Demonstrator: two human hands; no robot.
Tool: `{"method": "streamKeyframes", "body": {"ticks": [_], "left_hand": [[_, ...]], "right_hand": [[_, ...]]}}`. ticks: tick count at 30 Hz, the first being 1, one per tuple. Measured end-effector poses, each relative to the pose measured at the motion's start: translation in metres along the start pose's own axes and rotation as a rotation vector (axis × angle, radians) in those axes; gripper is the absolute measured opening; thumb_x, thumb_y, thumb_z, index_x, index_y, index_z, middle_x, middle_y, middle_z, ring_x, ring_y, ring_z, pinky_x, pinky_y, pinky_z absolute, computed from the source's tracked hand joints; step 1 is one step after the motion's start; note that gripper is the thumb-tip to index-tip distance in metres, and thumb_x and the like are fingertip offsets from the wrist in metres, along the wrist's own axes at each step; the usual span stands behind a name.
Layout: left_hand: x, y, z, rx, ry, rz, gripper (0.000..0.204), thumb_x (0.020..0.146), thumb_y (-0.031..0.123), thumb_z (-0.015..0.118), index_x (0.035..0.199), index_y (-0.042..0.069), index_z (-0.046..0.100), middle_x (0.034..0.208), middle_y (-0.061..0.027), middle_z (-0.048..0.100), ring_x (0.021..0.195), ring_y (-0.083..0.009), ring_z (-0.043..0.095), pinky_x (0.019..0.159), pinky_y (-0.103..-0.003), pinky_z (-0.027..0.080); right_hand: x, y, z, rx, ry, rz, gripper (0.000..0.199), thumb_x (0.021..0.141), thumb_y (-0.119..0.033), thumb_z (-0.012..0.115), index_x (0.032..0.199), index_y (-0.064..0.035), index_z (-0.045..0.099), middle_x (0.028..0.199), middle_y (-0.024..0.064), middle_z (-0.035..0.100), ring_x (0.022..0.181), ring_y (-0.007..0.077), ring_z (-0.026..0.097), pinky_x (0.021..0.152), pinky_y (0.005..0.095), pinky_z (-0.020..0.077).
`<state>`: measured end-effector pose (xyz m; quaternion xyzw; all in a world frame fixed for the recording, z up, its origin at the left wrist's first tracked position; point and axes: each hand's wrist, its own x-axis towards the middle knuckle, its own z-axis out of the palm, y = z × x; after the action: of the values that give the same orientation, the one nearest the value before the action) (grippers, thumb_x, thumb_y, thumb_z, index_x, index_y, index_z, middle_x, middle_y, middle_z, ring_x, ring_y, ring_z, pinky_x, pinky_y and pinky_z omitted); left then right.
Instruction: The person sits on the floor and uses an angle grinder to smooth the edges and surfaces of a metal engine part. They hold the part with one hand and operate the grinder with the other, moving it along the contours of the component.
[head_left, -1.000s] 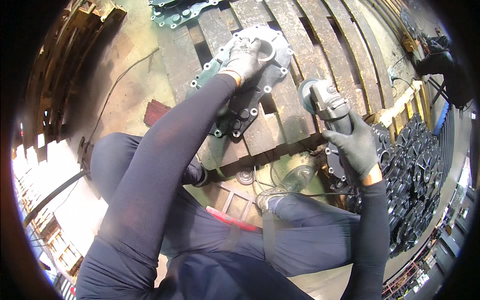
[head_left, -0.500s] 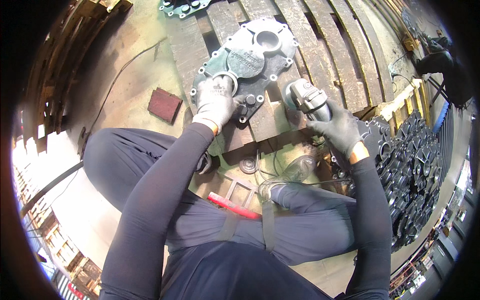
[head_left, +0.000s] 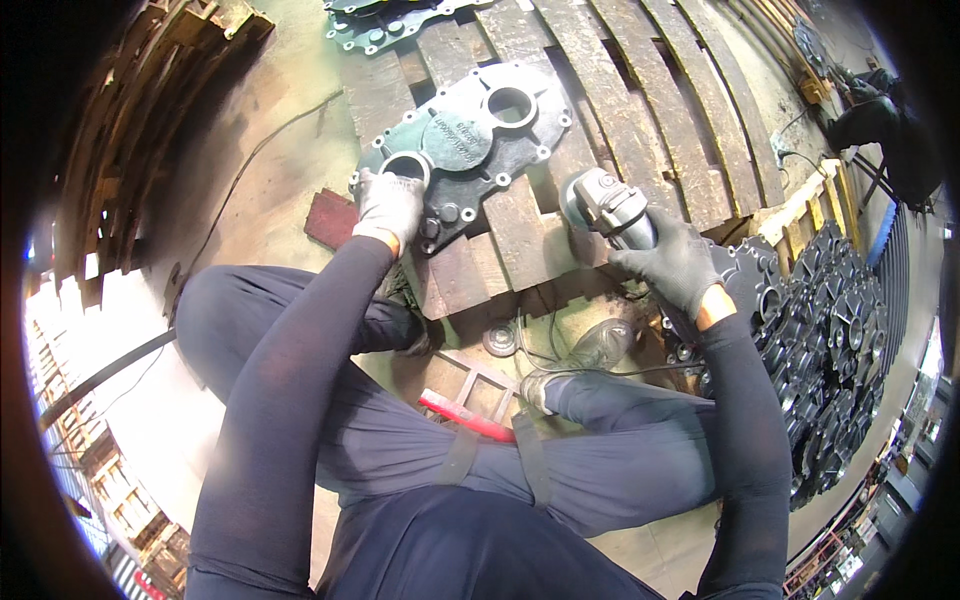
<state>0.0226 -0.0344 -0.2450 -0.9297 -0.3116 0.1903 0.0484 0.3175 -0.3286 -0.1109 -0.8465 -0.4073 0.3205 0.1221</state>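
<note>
A flat metal cover casting [head_left: 460, 145] lies on a wooden pallet [head_left: 510, 255], with round openings, raised lettering and bolt lugs along its rim. My left hand [head_left: 388, 208], in a light grey glove, grips the casting's near left end beside the smaller ring opening; some fingertips are hidden at the ring. Wrapped round the body of an angle grinder [head_left: 612, 203] is my right hand [head_left: 678, 262], in a dark grey glove. The grinder's disc is over the pallet boards, to the right of the casting and apart from it.
Another casting [head_left: 385, 25] sits at the pallet's far left. Many dark castings [head_left: 825, 350] are piled at the right. A reddish-brown block [head_left: 330, 220] lies on the floor by the pallet's left side. Cables run near my shoe [head_left: 603, 345]. Stacked pallets [head_left: 140, 130] stand at the left.
The casting has shifted left and slightly nearer, turning a little, with my left hand on it. My right hand and the grinder have barely moved.
</note>
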Motion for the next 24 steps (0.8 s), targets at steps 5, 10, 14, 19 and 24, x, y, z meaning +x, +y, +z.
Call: {"method": "streamKeyframes", "body": {"ticks": [5,10,14,19,24], "left_hand": [[0.024,-0.049,-0.089,0.098,0.006,0.089,0.027,0.105,0.020,0.059,0.113,0.006,0.080,0.105,-0.0230,0.083,0.099,-0.0368,0.083,0.088,-0.049,0.065],[0.022,-0.048,-0.236,-0.207,0.279,0.125,0.035,0.115,0.037,0.063,0.123,0.008,0.081,0.111,-0.0192,0.082,0.101,-0.0366,0.080,0.094,-0.047,0.063],[0.025,-0.040,-0.233,-0.332,0.428,0.264,0.033,0.105,0.030,0.068,0.090,0.005,0.081,0.083,-0.0206,0.077,0.083,-0.0390,0.080,0.078,-0.050,0.063],[0.032,-0.023,-0.242,-0.245,0.212,0.284,0.023,0.096,0.017,0.068,0.097,0.000,0.085,0.097,-0.0245,0.083,0.093,-0.0394,0.083,0.083,-0.050,0.066],[0.029,-0.024,-0.248,-0.221,0.159,0.329,0.017,0.087,0.013,0.076,0.097,0.002,0.085,0.094,-0.0225,0.083,0.090,-0.0383,0.083,0.081,-0.048,0.067]], "right_hand": [[0.008,-0.018,0.023,0.000,-0.064,-0.003,0.073,0.083,-0.053,0.094,0.136,-0.0063,0.074,0.123,0.0247,0.081,0.114,0.0421,0.079,0.100,0.0503,0.0609],[0.010,-0.044,0.036,-0.033,-0.118,0.006,0.072,0.084,-0.048,0.094,0.141,-0.0093,0.073,0.124,0.0242,0.081,0.115,0.0427,0.078,0.100,0.0510,0.0608],[0.021,-0.057,0.049,-0.009,-0.127,-0.025,0.071,0.083,-0.045,0.093,0.140,-0.0090,0.073,0.124,0.0232,0.081,0.116,0.0428,0.078,0.100,0.0514,0.0608],[0.034,-0.054,0.063,-0.034,-0.123,-0.031,0.071,0.083,-0.044,0.093,0.140,-0.0088,0.072,0.124,0.0234,0.081,0.116,0.0432,0.078,0.101,0.0524,0.0606],[0.046,-0.055,0.067,-0.055,-0.144,-0.020,0.069,0.083,-0.046,0.093,0.137,-0.0079,0.072,0.123,0.0245,0.080,0.116,0.0433,0.078,0.100,0.0532,0.0602]]}}
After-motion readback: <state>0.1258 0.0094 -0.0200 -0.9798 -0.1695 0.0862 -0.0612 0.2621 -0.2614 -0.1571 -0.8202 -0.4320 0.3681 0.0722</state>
